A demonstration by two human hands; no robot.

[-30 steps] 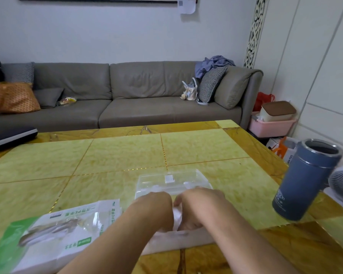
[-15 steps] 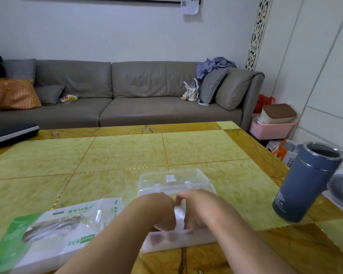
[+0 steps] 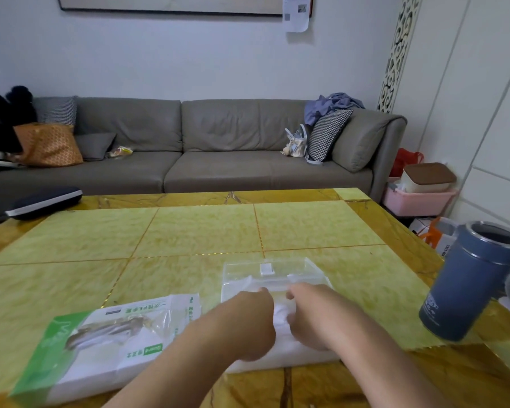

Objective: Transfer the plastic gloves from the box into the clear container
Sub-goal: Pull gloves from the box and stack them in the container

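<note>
A clear plastic container [image 3: 273, 270] with its lid tilted back stands in the middle of the yellow table. A white stack of plastic gloves [image 3: 283, 346] lies in it, near its front. My left hand [image 3: 248, 325] and my right hand [image 3: 312, 316] are side by side over the container, fingers curled down and pressing on the gloves. The fingertips are hidden behind the knuckles. The green and white glove box [image 3: 100, 340] lies flat to the left of the container, its window side up.
A tall blue-grey flask [image 3: 471, 281] without a lid stands at the right table edge, a white fan beside it. A dark flat case [image 3: 44, 198] lies at the far left corner. A grey sofa runs behind the table.
Both hands have slid slightly forward over the gloves and the thumbs have parted a little. The view has tilted upward.
</note>
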